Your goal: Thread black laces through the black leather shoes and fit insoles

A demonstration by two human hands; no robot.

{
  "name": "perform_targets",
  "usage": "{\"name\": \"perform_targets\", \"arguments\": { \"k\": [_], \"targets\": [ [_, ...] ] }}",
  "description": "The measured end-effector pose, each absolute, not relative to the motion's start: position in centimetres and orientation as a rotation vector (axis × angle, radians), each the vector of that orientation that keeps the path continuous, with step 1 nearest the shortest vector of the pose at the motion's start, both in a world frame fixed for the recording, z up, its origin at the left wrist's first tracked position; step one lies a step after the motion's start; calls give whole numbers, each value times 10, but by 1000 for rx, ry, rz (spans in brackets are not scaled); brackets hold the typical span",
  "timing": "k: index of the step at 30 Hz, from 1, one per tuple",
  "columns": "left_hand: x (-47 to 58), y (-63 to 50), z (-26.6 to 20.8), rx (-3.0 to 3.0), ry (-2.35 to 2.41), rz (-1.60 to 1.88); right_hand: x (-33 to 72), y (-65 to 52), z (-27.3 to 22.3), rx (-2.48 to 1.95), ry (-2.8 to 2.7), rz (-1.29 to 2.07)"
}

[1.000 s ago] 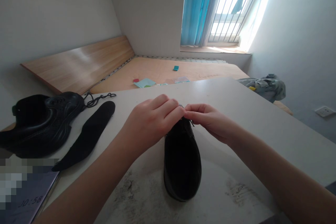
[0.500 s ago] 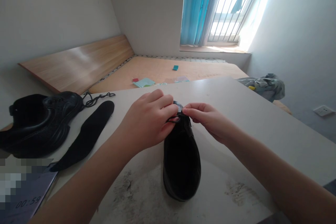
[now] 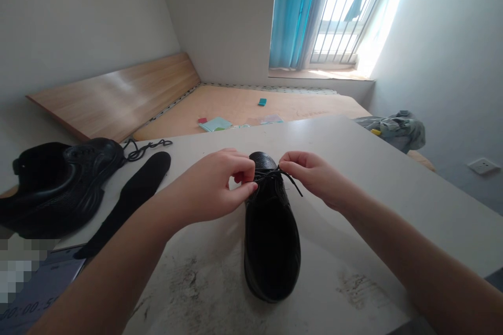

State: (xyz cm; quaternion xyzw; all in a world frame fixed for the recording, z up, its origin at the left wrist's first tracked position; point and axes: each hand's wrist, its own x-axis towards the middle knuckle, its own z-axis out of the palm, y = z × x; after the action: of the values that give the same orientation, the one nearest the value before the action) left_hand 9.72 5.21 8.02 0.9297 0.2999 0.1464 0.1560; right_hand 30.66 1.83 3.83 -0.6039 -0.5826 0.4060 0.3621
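a matte white tabletop (image 3: 334, 251) with grey-black smudges on its near part fills the lower view, and beyond it lies a bed with a peach-coloured mattress (image 3: 231, 100), a pale wooden headboard (image 3: 118, 94) along its left side. on the mattress are 1 small teal folded piece (image 3: 262, 102) and, nearer, a flat pale-mint packet (image 3: 215, 124). a blue curtain (image 3: 296, 15) hangs beside a bright window with metal bars (image 3: 334, 26), a crumpled grey-green cloth (image 3: 404, 131) lies past the far right edge, and a white wall socket (image 3: 483, 166) sits at far right. of the 2 shoes, the black leather shoe (image 3: 272, 204) stands upright at the middle of the tabletop, heel toward the wearer, its open mouth facing up; the inside is too dark to make out. the other black shoe, textured and thick-soled (image 3: 74, 183), rests at far left, its dark lace (image 3: 143, 149) trailing behind it. between the 2 lies a long black fabric insole (image 3: 135, 188), near a dark flat screen (image 3: 58, 272) showing blurred digits. the right hand (image 3: 314, 177) has its grip pinched on the thin black lace (image 3: 293, 180), 1 end hanging free; the left hand (image 3: 208, 186) curls against the lacing, and whether its grip closes on anything cannot be told.
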Motion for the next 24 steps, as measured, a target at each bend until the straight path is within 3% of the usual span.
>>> {"name": "perform_targets", "arguments": {
  "k": [2,7,11,14,18,24],
  "targets": [
    [94,55,83,2619,921,389,310,19,40,-1596,-1565,933],
    [76,63,97,2504,1337,490,307,-7,64,-1798,-1855,-16],
    [52,68,106,2434,1678,320,286,-58,69,-1455,-2318,159],
    [33,74,106,2343,1846,33,271,-87,47,-1271,-2602,-45],
    [18,79,104,2237,1892,-202,276,-98,23,-1367,-2436,-219],
    [14,80,107,2162,1921,-285,365,-97,35,-1639,-2234,-256]
  ]
}}
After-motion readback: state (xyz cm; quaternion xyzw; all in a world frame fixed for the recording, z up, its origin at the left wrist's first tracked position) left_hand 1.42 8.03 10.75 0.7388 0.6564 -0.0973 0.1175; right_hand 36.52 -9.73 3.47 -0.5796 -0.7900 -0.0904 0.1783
